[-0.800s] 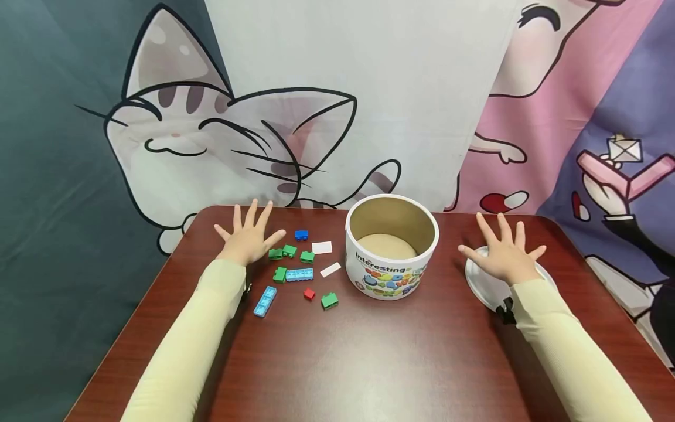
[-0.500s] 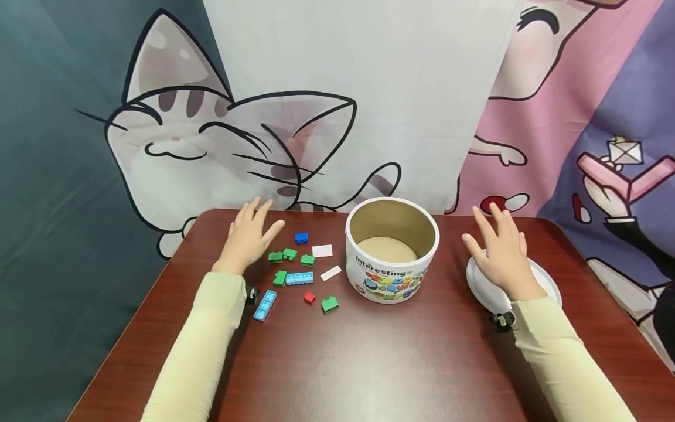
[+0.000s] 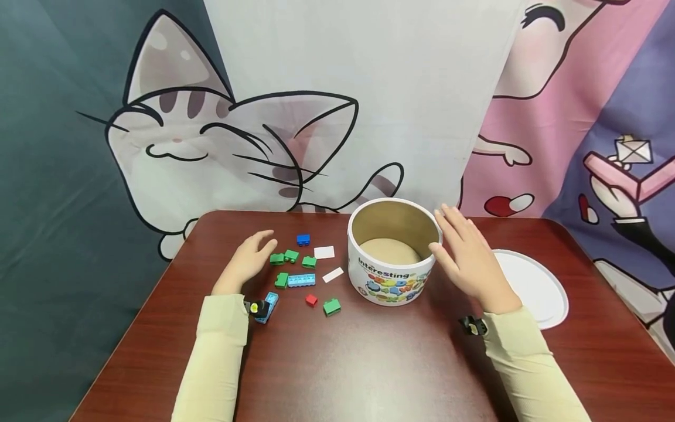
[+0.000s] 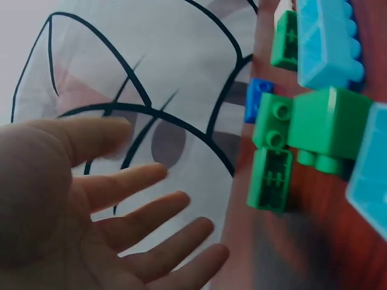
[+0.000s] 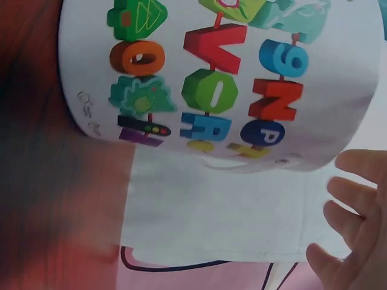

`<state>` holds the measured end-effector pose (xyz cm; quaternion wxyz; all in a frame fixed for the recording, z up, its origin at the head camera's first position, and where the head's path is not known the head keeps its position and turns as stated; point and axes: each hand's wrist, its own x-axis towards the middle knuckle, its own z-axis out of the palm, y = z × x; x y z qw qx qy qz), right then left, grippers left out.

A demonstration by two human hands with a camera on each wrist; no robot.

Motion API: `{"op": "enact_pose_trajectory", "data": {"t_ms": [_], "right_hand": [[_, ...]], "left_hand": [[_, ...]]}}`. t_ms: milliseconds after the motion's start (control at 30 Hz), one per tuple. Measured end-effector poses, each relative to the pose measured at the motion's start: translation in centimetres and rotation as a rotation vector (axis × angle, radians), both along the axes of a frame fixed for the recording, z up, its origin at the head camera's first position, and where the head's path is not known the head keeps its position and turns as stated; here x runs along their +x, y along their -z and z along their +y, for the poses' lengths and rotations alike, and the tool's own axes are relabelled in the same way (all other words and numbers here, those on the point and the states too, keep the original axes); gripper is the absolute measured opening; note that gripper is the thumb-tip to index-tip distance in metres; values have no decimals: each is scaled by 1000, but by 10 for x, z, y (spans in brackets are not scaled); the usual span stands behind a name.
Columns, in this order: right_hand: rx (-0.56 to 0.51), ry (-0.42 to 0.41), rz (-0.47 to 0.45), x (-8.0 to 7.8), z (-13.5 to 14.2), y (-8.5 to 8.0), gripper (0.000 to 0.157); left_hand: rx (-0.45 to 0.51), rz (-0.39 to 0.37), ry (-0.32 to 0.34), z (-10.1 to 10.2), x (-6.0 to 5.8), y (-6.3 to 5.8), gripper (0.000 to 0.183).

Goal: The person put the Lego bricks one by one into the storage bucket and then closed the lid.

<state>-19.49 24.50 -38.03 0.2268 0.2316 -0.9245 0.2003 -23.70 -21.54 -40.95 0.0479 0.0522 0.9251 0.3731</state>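
My left hand hovers with relaxed fingers just left of the toy bricks and holds nothing. Closest to it in the head view are green bricks, with a dark blue brick behind and a light blue brick to the right. Another light blue brick is partly covered by the left wrist camera. My right hand holds its fingers extended beside the right wall of a white round bucket. Whether its fingertips touch the rim cannot be told. The left wrist view shows spread fingers above the green bricks.
A white round lid lies on the table right of the bucket, partly behind the right arm. Two white flat pieces, a red brick and a green brick lie left of the bucket. A patterned cloth backdrop stands behind the table.
My right hand has moved left from over the lid to the bucket's side. My left hand has lowered and drawn nearer the person, its spread fingers relaxing.
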Motion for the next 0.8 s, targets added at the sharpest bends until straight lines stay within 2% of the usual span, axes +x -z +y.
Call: {"op": "enact_pose_trajectory", "data": {"t_ms": [233, 467, 800], "right_hand": [[56, 36, -53, -3, -7, 5, 62], [22, 22, -57, -2, -5, 9, 61], [-4, -47, -16, -9, 1, 17, 59]], "left_hand": [[-48, -55, 51, -4, 0, 15, 51], [-81, -48, 71, -1, -4, 24, 46], [-79, -69, 51, -4, -5, 24, 41]]}}
